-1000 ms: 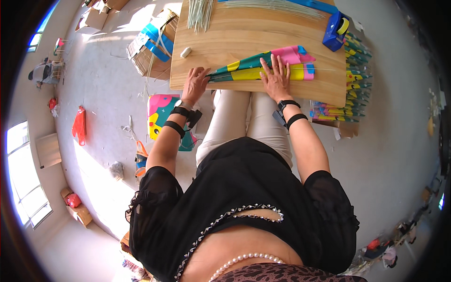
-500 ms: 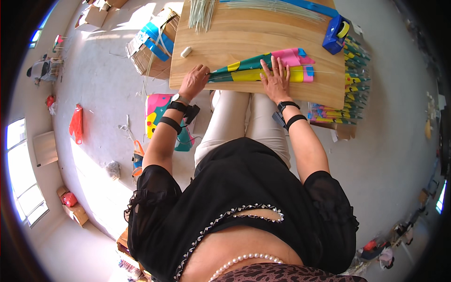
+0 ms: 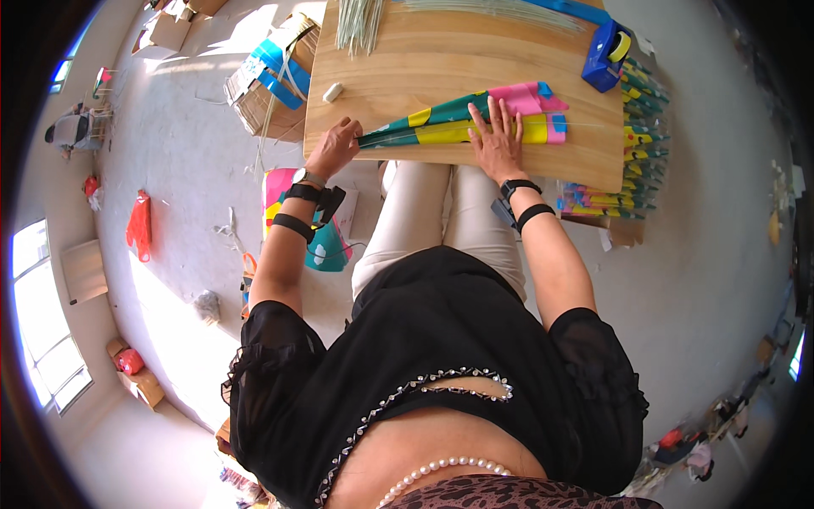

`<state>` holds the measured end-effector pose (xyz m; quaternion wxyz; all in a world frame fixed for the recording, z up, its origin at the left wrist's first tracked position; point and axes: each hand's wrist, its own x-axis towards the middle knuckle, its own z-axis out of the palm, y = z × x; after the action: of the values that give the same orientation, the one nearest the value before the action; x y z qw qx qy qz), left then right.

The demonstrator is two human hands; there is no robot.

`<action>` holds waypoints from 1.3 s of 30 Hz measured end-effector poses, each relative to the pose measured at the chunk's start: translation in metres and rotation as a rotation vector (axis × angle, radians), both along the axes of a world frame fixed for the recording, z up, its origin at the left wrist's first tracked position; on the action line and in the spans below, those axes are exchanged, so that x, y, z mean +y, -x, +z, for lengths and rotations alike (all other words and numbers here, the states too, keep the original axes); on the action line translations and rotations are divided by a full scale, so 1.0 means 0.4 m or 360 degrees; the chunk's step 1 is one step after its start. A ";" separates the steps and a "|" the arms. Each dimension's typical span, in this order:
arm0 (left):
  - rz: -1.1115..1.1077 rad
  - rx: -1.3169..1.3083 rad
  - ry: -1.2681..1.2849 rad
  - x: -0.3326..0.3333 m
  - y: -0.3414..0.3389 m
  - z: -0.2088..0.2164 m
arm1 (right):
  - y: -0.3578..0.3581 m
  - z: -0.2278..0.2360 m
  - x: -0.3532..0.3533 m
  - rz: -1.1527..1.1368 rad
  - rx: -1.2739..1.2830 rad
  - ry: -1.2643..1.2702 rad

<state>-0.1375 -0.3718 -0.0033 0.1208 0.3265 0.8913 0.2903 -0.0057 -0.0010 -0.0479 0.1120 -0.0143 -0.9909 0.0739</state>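
A long folded sheet [image 3: 441,134] in green, yellow and pink lies on the wooden table [image 3: 424,72], narrow at the left and wide at the right. A thin pale line, like a fine rod, runs along its middle. My left hand [image 3: 333,149] is closed at the narrow tip, fingers pinched together. The fingers hide the very end there. My right hand [image 3: 498,144] rests flat on the wide part with its fingers spread, pressing the sheet to the wood. A small white block [image 3: 332,92] sits beyond my left hand.
Bundles of thin pale rods [image 3: 359,25] lie at the table's far edge. A blue tape dispenser [image 3: 605,56] stands at the far right corner. Beside the table are stacked colourful folded pieces [image 3: 642,144] on the right and a cardboard box [image 3: 275,81] on the left.
My left hand has moved left, and more of the narrow tip shows. The thin line that stuck out past the sheet's right end no longer shows there. My right hand stays in place.
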 end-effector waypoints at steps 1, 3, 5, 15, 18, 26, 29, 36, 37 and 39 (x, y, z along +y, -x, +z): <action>0.0012 0.0002 0.0035 -0.006 0.000 0.002 | 0.001 0.000 0.000 0.0001 0.0001 -0.0008; 0.0007 0.0038 0.0094 -0.018 0.006 0.006 | 0.003 0.001 -0.003 0.0005 0.0011 0.0002; -0.0004 0.0071 0.0144 -0.008 0.006 0.019 | 0.001 -0.003 0.002 0.0003 0.0017 0.0003; 0.0026 0.0054 -0.0005 0.063 -0.010 -0.007 | 0.002 -0.001 -0.003 0.0012 0.0021 -0.0009; -0.0002 0.0185 0.0019 0.052 -0.014 -0.012 | 0.002 -0.003 -0.001 0.0010 0.0020 -0.0007; -0.0089 0.0234 0.0034 -0.001 -0.024 -0.004 | -0.001 -0.001 0.000 -0.0003 -0.0007 -0.0023; -0.0164 0.0345 -0.0022 -0.022 -0.031 0.000 | 0.000 -0.003 0.001 -0.0015 -0.0005 -0.0017; 0.0169 0.0412 0.0075 -0.085 -0.055 0.008 | 0.003 -0.004 -0.001 0.0002 0.0049 0.0015; 0.0286 0.0472 0.0002 -0.073 -0.064 0.011 | 0.000 -0.003 0.000 -0.0003 0.0050 0.0001; 0.0329 0.0467 -0.0053 -0.019 -0.085 0.019 | -0.005 -0.007 0.004 -0.0004 0.0050 -0.0010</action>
<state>-0.1036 -0.3793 0.0044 -0.0464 0.2739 0.9233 0.2651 -0.0039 0.0008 -0.0508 0.1276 -0.0141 -0.9892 0.0710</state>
